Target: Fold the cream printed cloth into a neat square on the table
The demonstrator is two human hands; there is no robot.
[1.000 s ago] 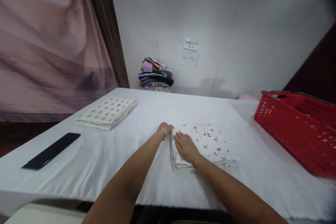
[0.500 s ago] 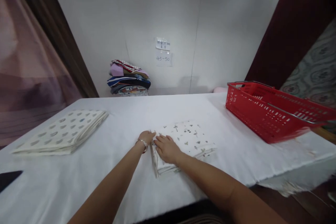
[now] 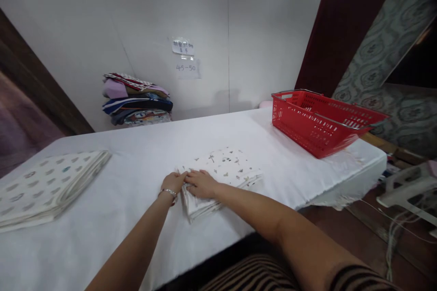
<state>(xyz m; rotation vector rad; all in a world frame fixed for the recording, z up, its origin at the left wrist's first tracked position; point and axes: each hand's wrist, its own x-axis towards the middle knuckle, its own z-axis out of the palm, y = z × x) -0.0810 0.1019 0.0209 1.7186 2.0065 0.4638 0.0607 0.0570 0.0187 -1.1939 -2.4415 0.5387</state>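
Note:
A white folded cloth [image 3: 229,163] printed with small plants and animals lies on the table in front of me. At its left edge is my left hand [image 3: 173,183], a bracelet on its wrist, with the thumb over the edge and the other fingers partly hidden. My right hand [image 3: 202,183] rests flat on top of the cloth near that same edge, fingers stretched out, its tips close to my left thumb. Several layers show along the cloth's near side. Farther left lies another folded cloth [image 3: 51,177], white with grey cloud-like shapes.
The white-covered table [image 3: 143,145] stands against a wall. A red shopping basket [image 3: 307,132] sits at the right rear. Behind the table is a stack of folded fabrics [image 3: 138,100], left of paper signs [image 3: 187,68]. A pale plastic stool [image 3: 406,191] stands beyond the right end.
My view has swung to the right, so everything sits farther left and more floor shows at right. Both hands stay at the cloth's left edge, the right hand slightly nearer the left thumb.

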